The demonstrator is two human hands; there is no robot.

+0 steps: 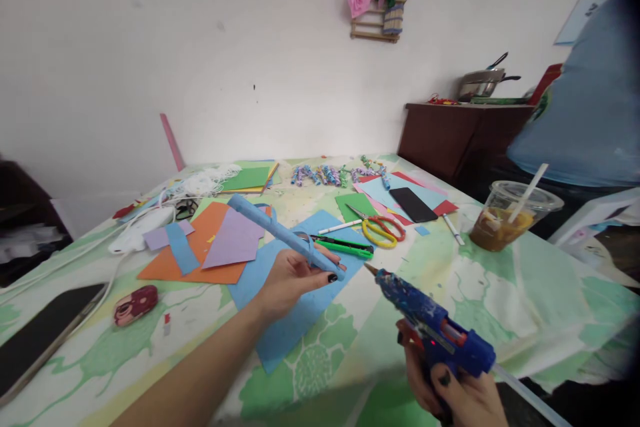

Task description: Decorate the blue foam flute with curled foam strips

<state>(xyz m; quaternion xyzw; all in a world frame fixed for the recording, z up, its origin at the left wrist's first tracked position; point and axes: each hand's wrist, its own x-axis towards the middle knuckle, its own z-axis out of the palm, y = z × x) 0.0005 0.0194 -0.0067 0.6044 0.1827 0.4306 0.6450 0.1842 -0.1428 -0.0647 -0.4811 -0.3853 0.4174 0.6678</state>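
Note:
My left hand [295, 280] is closed around the lower end of a rolled blue paper tube [273, 227], which tilts up to the left with a thin paper strip looped near my fingers. In my right hand [450, 387] is a blue hot glue gun [435, 320], its red light lit and a clear glue stick [530, 397] poking out the back. The gun's nozzle points toward the tube's lower end, a short gap apart. Beneath the tube lies a blue paper sheet [295, 320]. A green utility knife [345, 247] and yellow-and-red scissors [383, 230] lie just beyond.
Orange paper [173, 263] and purple paper [233, 240] lie left. Phones [50, 327] [413, 205], a white power strip [145, 230] and cables cover other spots. An iced drink cup [510, 213] stands right, near a person in blue [580, 107]. Several curled paper pieces [325, 175] lie behind.

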